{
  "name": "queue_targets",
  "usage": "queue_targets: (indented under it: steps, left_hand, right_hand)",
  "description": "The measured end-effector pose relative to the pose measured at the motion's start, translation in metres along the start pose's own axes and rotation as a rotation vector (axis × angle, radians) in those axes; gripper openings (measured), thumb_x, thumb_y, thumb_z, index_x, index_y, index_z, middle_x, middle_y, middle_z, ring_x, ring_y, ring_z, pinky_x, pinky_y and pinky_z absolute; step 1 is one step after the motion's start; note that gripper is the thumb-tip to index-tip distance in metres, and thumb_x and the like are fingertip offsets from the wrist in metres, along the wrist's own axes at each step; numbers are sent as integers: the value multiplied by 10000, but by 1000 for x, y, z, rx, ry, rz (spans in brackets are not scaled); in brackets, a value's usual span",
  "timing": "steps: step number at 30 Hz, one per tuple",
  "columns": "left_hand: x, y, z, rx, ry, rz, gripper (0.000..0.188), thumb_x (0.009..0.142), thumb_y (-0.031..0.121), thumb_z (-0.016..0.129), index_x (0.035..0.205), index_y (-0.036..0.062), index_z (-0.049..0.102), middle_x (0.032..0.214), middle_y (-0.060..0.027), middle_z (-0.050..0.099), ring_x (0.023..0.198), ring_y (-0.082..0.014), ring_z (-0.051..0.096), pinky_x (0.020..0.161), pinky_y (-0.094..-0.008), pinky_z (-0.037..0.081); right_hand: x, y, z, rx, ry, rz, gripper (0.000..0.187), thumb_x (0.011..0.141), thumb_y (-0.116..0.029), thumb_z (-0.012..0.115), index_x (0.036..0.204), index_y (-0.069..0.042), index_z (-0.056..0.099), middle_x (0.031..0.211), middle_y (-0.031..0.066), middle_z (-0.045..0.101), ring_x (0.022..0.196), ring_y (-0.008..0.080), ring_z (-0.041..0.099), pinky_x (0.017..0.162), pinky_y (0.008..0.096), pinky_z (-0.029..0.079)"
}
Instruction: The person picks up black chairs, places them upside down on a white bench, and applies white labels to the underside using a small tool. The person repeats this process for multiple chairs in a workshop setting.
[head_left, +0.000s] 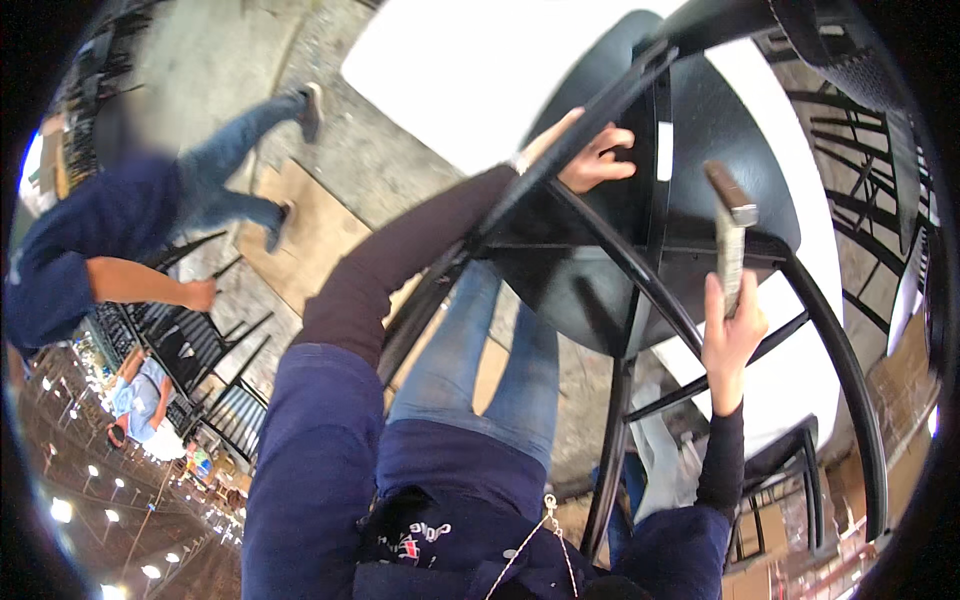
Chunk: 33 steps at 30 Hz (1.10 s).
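Observation:
An upturned black chair [640, 250] stands before me, its round seat underside [720, 130] facing up and its legs and rungs crossing in front. My left hand [597, 155] reaches behind a slanting black leg, close to the seat underside. Its fingers are bent, partly covered by the leg; whatever they may pinch is too small to make out. At the right, my right hand [733, 335] grips a hammer [731, 250] by its pale, worn handle. The brown head points up, over the seat and apart from it. A white label [665, 151] sticks to a cross bar.
The chair rests over a white-topped surface [430, 70]. On the left a person [110, 235] in a dark top and jeans walks on the concrete floor near a cardboard sheet [290, 225]. More black chairs [850, 150] stand at the right, others [215, 350] at the left.

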<state>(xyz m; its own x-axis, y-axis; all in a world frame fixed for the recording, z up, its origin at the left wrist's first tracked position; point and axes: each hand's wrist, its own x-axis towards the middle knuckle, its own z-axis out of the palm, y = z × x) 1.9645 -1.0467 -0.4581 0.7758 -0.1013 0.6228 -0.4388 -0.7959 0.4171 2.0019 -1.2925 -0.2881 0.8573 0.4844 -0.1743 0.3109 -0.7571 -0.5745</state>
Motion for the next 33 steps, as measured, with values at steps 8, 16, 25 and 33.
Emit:
queue_targets:
  steps: [8,16,25,33]
  left_hand:
    - [-108,22,-163,-182,-464,-822,216,693,193,572,883,91,582,900,-141,561,896,-326,507,812,-432,432]
    - [-127,140,-262,-772,-271,-1718,373,757,359,672,1002,84,613,902,-49,631,790,-130,590,568,-314,508]
    - [-125,199,-250,-1380,470,-1385,250,724,101,708,937,81,579,944,-58,593,783,-182,609,707,-322,526]
    - [-107,176,-231,-1883,441,-1525,123,778,61,564,691,-7,509,650,-100,536,610,-192,580,518,-298,500]
  right_hand:
    - [-18,-124,55,540,-328,-133,561,700,-41,561,1243,-73,420,767,126,557,668,244,565,645,336,452]
    - [119,-199,230,323,-64,-493,631,696,30,453,1308,50,304,1225,274,445,1095,404,426,977,421,318]
    - [45,-124,109,193,120,-730,361,845,-69,519,1173,69,458,1153,235,493,1064,381,468,943,434,347]
    - [-58,145,10,-632,-288,-423,441,931,-292,399,1352,-172,344,803,215,627,660,387,602,520,496,458]
